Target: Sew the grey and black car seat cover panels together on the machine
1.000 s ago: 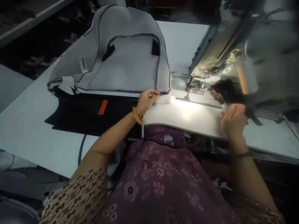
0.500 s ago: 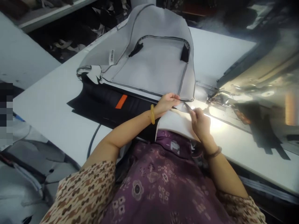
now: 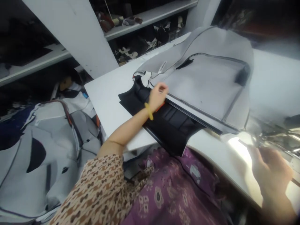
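A grey sewn bag body (image 3: 206, 84), inner side out with dark-bound seams, lies across the white table. Along its near edge stretches a black fabric panel (image 3: 178, 122) with a small orange tab, mostly covered by my wrist. My left hand (image 3: 158, 96) is over the seam where the two meet, fingers curled closed; whatever they pinch is hidden. At the lower right, my right hand (image 3: 272, 178) is smeared by motion beside the sewing machine (image 3: 288, 137). Its fingers are too blurred to read.
The white table (image 3: 105, 103) has its left edge near a heap of grey sewn pieces (image 3: 58, 150). Shelves (image 3: 152, 20) with scraps stand behind, next to a white post (image 3: 82, 34). Bright machine light falls at the right.
My view has swung left. My left hand has moved left along the seam towards the orange tab. My right hand has drawn away from it, to the right.
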{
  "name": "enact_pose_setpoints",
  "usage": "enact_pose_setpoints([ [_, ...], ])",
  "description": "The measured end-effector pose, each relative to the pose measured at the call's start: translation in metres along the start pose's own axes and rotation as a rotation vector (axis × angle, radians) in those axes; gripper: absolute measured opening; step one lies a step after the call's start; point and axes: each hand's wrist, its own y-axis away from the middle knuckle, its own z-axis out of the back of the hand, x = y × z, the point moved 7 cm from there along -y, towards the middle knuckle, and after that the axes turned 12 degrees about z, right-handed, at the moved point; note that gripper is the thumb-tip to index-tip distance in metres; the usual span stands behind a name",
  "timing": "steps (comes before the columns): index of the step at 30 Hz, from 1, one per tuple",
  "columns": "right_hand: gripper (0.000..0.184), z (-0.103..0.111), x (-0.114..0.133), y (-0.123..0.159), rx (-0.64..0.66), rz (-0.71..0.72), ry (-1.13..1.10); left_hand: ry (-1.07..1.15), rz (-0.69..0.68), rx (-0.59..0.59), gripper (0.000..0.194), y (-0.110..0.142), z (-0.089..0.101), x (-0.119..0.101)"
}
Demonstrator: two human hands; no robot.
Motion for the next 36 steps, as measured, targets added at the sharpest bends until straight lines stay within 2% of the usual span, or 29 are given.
enact_pose_setpoints([
  [2,0.039,0.004,0.009,-0.008,-0.013,-0.171,-0.042,-0.087,0.095,-0.234,0.014,-0.025,0.043,0.032],
  [4,0.039,0.004,0.028,-0.018,0.002,-0.202,-0.07,-0.223,0.118,-0.37,0.024,-0.041,0.07,0.052],
  [5,0.039,0.004,0.039,-0.025,0.001,-0.178,-0.079,-0.302,0.1,-0.394,0.029,-0.047,0.076,0.056],
  [7,0.042,0.004,0.059,-0.036,-0.009,-0.121,-0.092,-0.449,0.033,-0.358,0.029,-0.056,0.077,0.056],
  [10,0.046,0.0,0.085,-0.05,-0.006,-0.026,-0.111,-0.52,-0.032,-0.243,0.012,-0.065,0.069,0.051],
  [12,0.048,-0.003,0.101,-0.06,0.002,0.027,-0.123,-0.383,-0.013,-0.204,0.014,-0.067,0.068,0.052],
  [15,0.053,-0.014,0.132,-0.08,0.04,0.151,-0.122,0.166,0.178,-0.139,0.021,-0.067,0.066,0.068],
  [17,0.056,-0.026,0.158,-0.095,0.069,0.257,-0.108,0.487,0.314,-0.087,0.022,-0.065,0.058,0.078],
  [22,0.047,-0.066,0.238,-0.133,0.184,0.449,-0.07,0.814,0.436,0.054,0.017,-0.059,0.038,0.077],
  [26,0.043,-0.087,0.289,-0.161,0.195,0.478,-0.048,1.191,0.523,0.18,0.019,-0.051,0.025,0.072],
  [30,0.042,-0.096,0.316,-0.183,0.189,0.503,-0.032,1.283,0.532,0.223,0.019,-0.049,0.022,0.069],
  [36,0.041,-0.113,0.33,-0.197,0.199,0.513,-0.038,1.286,0.53,0.219,0.012,-0.052,0.019,0.072],
])
